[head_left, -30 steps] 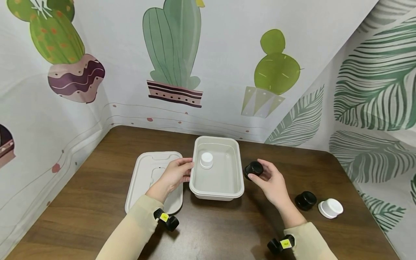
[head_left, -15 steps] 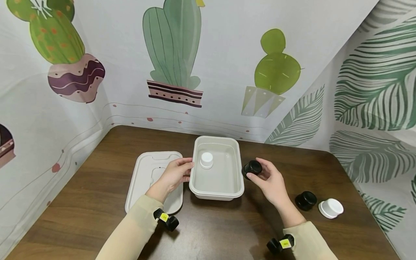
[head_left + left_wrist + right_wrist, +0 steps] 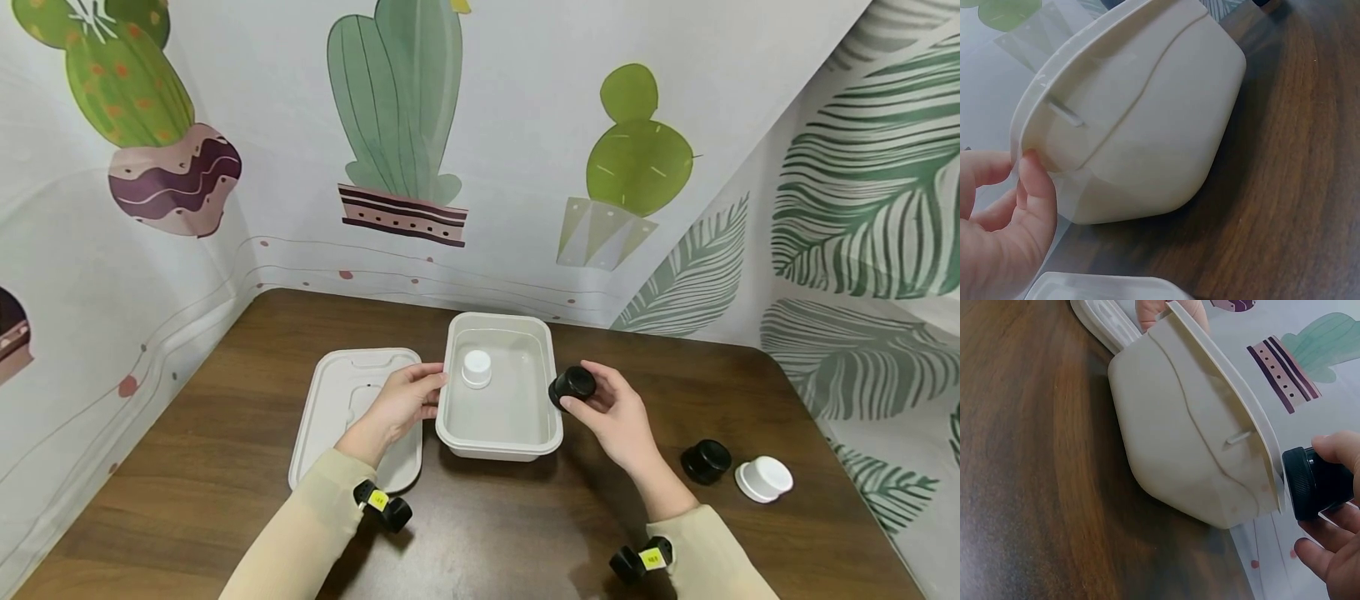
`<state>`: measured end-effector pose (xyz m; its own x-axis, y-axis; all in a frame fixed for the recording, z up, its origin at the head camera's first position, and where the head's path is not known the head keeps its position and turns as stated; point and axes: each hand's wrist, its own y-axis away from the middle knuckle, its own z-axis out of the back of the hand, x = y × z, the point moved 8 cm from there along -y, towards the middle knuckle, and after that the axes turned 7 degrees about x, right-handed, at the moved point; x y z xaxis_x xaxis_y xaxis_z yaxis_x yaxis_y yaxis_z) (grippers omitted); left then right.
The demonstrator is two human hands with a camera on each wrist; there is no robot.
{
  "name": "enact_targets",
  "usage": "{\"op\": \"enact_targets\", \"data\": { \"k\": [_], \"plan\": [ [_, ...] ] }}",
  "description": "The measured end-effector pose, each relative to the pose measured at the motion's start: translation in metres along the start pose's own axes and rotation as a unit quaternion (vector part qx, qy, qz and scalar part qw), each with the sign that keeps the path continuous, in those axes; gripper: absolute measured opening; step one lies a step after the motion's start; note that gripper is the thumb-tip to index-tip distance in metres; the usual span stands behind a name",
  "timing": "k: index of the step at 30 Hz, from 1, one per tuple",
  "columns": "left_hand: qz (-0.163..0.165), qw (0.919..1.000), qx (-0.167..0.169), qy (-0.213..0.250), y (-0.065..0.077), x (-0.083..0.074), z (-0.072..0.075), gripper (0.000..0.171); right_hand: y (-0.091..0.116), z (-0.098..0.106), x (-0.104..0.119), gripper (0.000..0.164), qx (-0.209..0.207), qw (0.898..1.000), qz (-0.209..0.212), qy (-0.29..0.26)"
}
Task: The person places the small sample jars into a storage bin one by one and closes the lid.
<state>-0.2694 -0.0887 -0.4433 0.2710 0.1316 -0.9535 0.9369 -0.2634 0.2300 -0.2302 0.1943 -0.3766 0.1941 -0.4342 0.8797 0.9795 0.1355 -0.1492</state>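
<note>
A light grey plastic bin stands on the table. My left hand pinches its left rim between thumb and fingers; the left wrist view shows the thumb at the rim. Inside, toward the back left, sits a small white jar. My right hand holds a small black jar at the bin's right rim, overlapping it in the head view. Up close, this black jar has a ribbed wide end facing the rim, with the thumb on one side and fingers on the other.
A flat white lid lies left of the bin, partly under the left forearm. To the right of the right arm stand another black jar and a white jar. A cactus-printed cloth hangs behind the wooden table.
My right hand has moved left and slightly back with the black jar, from beside the bin to its right rim. The left hand and the bin have stayed in place.
</note>
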Motion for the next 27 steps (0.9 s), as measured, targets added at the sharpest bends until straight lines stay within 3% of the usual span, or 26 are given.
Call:
{"op": "enact_targets", "data": {
  "k": [27],
  "plan": [
    [-0.001,0.9999,0.003,0.01,-0.001,0.001,0.0,0.04,-0.006,-0.014,0.009,0.056,0.02,1.0,0.012,-0.021]
  ]
}}
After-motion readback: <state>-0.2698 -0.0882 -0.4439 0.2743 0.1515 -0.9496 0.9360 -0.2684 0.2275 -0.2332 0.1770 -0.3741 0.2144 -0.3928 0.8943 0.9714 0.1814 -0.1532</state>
